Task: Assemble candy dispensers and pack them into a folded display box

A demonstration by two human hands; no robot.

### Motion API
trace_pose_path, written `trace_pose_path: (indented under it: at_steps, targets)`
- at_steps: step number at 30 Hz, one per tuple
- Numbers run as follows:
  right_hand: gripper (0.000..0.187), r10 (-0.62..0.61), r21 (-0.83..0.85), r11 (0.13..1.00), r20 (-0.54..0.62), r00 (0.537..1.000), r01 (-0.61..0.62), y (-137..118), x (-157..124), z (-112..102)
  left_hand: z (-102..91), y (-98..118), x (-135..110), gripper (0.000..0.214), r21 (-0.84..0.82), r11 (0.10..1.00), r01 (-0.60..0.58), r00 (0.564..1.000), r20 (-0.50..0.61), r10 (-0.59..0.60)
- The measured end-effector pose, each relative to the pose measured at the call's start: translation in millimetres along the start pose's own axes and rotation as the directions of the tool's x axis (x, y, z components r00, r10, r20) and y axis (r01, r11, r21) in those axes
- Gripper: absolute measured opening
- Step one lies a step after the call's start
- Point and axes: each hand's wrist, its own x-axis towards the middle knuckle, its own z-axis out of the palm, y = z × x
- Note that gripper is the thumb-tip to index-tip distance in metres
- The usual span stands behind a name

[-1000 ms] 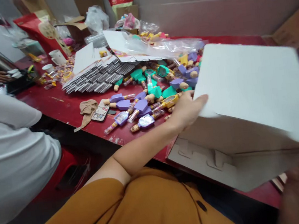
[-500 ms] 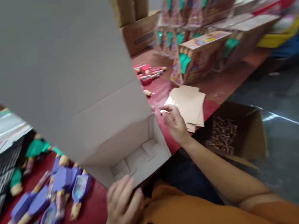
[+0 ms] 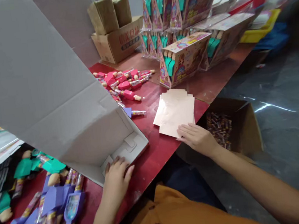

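A white cardboard box (image 3: 138, 137) stands on the red table with its tall lid panel (image 3: 37, 67) raised. My left hand (image 3: 116, 179) rests at the box's near edge, fingertips inside over the rim and thumb apart. Folded flaps show on the box floor. To the right lies a small stack of pale flat card sheets (image 3: 176, 112). My right hand (image 3: 198, 138) lies on the stack's near corner with fingers stretched out; its thumb is mostly hidden.
Purple doll-like candy toys (image 3: 51, 200) and green ones (image 3: 22, 167) lie left; pink ones (image 3: 126, 84) lie behind the box. Printed display boxes (image 3: 186, 56) stand at the back right. Below the table edge, an open carton (image 3: 245, 129) holds small wrapped pieces.
My right hand has come down toward me onto the card stack. My left hand has moved up to the box's near rim. The view has shifted, showing more pink toys.
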Motion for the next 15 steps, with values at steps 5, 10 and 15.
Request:
trace_pose_path:
  at_steps: [5, 10, 15]
  targets:
    - [0.013, 0.01, 0.056, 0.998, -0.16, 0.987, -0.001, -6.3, -0.4, -13.3, -0.2, 14.4, 12.0, 0.025, -0.236, 0.972, -0.001, 0.995, -0.095, -0.022]
    - [0.022, 0.274, 0.115, 0.962, -0.382, 0.883, -0.248, -18.1, -7.2, -21.2, 0.3, 24.4, 16.9, 0.022, -0.179, 0.978, 0.105, 0.99, 0.115, -0.085]
    - [0.035, 0.529, 0.349, 0.848, -0.494, 0.69, -0.399, -27.0, 7.3, -27.1, -17.2, 22.5, 17.3, 0.023, -0.276, 0.954, 0.121, 0.949, 0.313, -0.03]
